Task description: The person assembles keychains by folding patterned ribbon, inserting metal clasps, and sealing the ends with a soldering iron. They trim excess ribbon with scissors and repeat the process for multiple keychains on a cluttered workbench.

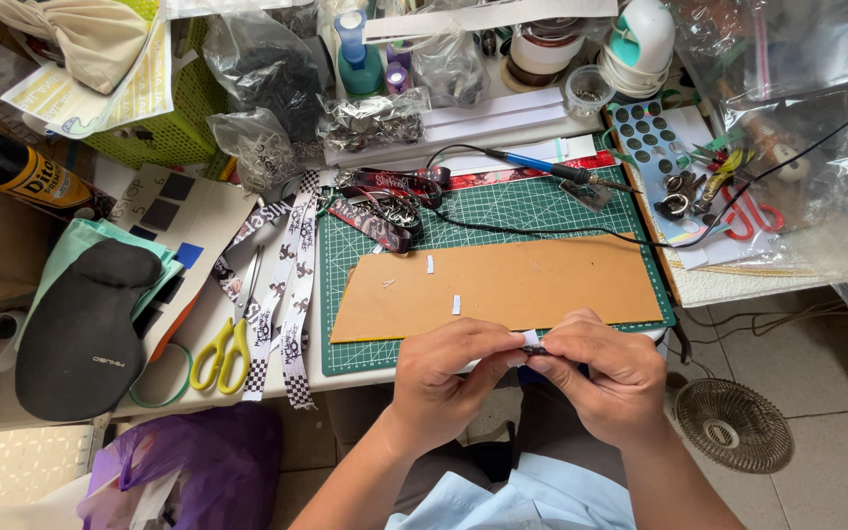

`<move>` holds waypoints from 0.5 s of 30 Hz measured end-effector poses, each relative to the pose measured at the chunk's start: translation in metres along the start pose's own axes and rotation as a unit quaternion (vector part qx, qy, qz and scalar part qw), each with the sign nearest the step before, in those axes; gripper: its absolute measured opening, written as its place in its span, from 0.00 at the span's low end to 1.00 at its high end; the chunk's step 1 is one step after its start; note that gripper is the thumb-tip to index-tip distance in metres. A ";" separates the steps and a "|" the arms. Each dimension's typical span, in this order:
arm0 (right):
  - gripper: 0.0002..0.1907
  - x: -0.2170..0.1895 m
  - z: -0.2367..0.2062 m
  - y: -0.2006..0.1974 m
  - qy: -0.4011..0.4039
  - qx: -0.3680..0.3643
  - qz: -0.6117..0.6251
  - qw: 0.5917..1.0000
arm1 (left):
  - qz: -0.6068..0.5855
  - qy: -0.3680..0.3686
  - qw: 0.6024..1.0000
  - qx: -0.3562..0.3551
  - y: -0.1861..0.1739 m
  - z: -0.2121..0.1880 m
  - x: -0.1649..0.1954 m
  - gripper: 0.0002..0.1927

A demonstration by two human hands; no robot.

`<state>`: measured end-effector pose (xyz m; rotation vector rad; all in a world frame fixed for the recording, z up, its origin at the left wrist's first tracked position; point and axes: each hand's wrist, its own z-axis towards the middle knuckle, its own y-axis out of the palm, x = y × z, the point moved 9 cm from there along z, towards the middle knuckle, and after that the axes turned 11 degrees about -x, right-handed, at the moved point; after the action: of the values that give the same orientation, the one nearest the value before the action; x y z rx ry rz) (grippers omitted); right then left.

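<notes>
Fingers of both hands pinch a small strip between them, at the near edge of the desk. Left hand and right hand meet there; the strip lies sideways.

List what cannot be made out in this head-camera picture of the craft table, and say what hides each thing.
- Small strip, head view: pinched between left hand and right hand; the fingers cover most of it.
- Green cutting mat, head view: its middle lies under the brown board.
- Purple bag, head view: contents unseen, cut by the bottom edge.
</notes>
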<state>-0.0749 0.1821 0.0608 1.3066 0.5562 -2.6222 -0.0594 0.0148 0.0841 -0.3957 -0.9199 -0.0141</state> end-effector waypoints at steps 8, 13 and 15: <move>0.09 0.013 -0.003 0.003 0.054 -0.044 0.053 0.996 | -0.186 -0.146 0.971 -0.008 0.009 -0.015 -0.041 0.10; 0.08 0.020 -0.007 0.004 0.091 -0.052 0.055 0.993 | -0.287 -0.185 0.940 0.010 0.017 -0.027 -0.060 0.09; 0.07 0.028 -0.010 0.005 0.124 -0.051 0.051 0.990 | -0.301 -0.190 0.934 0.023 0.019 -0.030 -0.065 0.08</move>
<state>-0.0831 0.1825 0.0317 1.5948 0.6314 -2.3315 -0.0729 0.0126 0.0114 -0.0569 -1.3957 -0.4913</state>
